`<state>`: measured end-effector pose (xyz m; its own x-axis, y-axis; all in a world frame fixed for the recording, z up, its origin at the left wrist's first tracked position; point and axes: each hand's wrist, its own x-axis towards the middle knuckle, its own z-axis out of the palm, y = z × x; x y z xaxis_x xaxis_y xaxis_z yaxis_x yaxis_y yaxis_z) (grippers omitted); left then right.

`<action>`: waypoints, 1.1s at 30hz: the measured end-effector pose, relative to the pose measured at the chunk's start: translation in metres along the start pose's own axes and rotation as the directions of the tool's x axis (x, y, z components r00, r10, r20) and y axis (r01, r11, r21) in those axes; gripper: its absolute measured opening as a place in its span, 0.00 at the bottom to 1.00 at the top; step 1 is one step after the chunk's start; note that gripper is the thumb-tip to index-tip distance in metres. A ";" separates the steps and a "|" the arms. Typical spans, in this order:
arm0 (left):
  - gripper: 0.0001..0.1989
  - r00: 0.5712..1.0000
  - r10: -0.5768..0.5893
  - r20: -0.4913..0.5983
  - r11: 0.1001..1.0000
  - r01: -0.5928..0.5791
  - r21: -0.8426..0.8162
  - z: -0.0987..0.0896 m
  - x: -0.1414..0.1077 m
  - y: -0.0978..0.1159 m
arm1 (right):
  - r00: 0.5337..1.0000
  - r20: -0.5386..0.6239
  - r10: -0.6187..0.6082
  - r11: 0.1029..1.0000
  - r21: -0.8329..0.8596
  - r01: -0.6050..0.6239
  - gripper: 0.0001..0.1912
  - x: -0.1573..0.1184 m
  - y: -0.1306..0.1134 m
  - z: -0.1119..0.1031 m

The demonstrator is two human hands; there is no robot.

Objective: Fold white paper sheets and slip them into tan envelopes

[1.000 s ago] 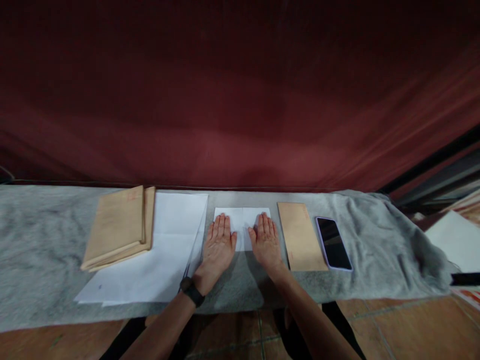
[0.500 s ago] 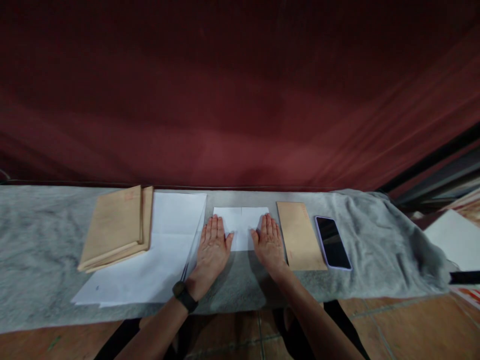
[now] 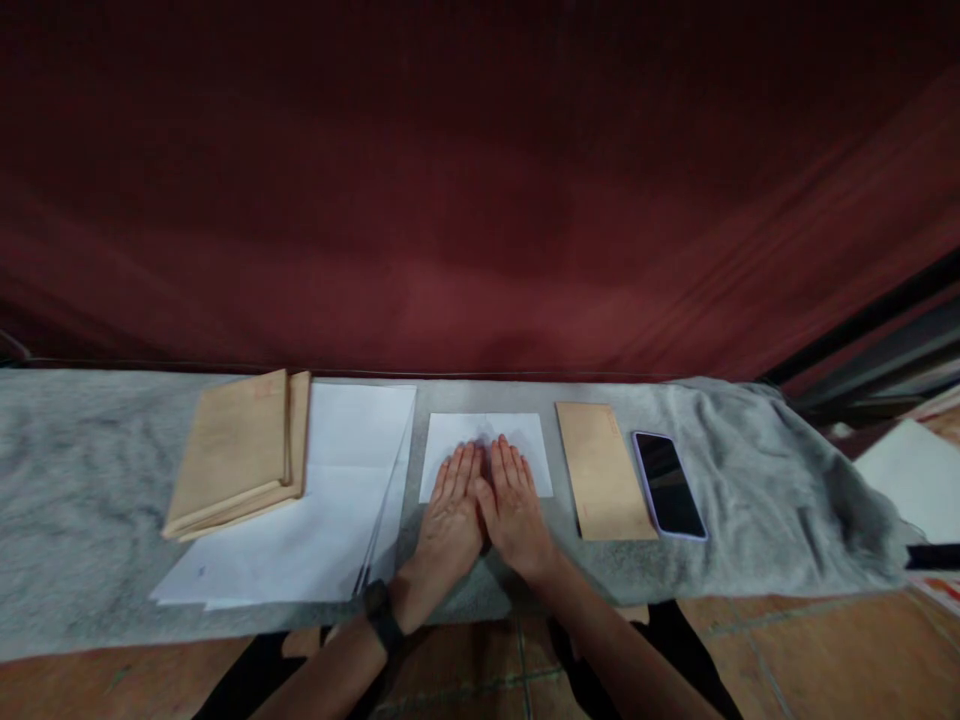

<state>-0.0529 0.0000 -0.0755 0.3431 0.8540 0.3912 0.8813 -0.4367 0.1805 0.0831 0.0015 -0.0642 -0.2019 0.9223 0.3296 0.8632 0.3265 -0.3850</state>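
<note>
Reading outward from the near edge of the table [image 3: 750, 520]: dark watch [image 3: 382, 618] on the left wrist, none visible on the right. Left hand [image 3: 451, 512] and right hand [image 3: 516, 515] both point roughly to 12 o'clock, fingers straight and together, flattened palm-down. I see nothing gripped. They sit side by side, the right thumb against the left hand's inner edge; the left thumb is hidden.

Key relation: the white paper [image 3: 484, 425] lies directly under the fingers and runs on past the fingertips to 12 o'clock. Long axis 9 to 3 o'clock. Neither hand is nearer, since both rest on it, left on the 9 o'clock half, right on the 3 o'clock half. I judge the palms' heels to be off its near edge.

At 9 o'clock, apart from the paper: larger white sheets [image 3: 345, 500], with a stack of brown envelopes [image 3: 236, 450] partly on top. At 3 o'clock: a single brown envelope [image 3: 604, 470], long axis about 11 to 5, then a phone [image 3: 670, 487] just beside it. Far side, 12 o'clock: dark red cloth [image 3: 480, 220].
</note>
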 end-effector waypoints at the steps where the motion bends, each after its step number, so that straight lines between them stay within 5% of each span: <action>1: 0.33 0.999 0.031 -0.006 0.999 -0.031 -0.007 0.002 -0.004 0.004 | 1.000 0.024 -0.015 1.000 0.024 0.014 0.32 -0.003 -0.004 0.001; 6: 0.34 0.998 0.055 0.012 0.998 -0.055 0.031 0.007 -0.016 0.009 | 0.997 0.079 0.007 0.999 0.048 -0.011 0.32 -0.014 -0.010 0.003; 33: 0.32 0.986 -0.163 0.040 0.984 0.159 0.078 0.001 -0.005 -0.015 | 0.996 -0.084 0.020 0.970 -0.238 -0.040 0.34 -0.022 0.025 0.007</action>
<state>-0.0672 0.0025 -0.0806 0.2079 0.9243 0.3201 0.9473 -0.2718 0.1695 0.1060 -0.0093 -0.0866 -0.1445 0.9080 0.3933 0.9560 0.2307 -0.1814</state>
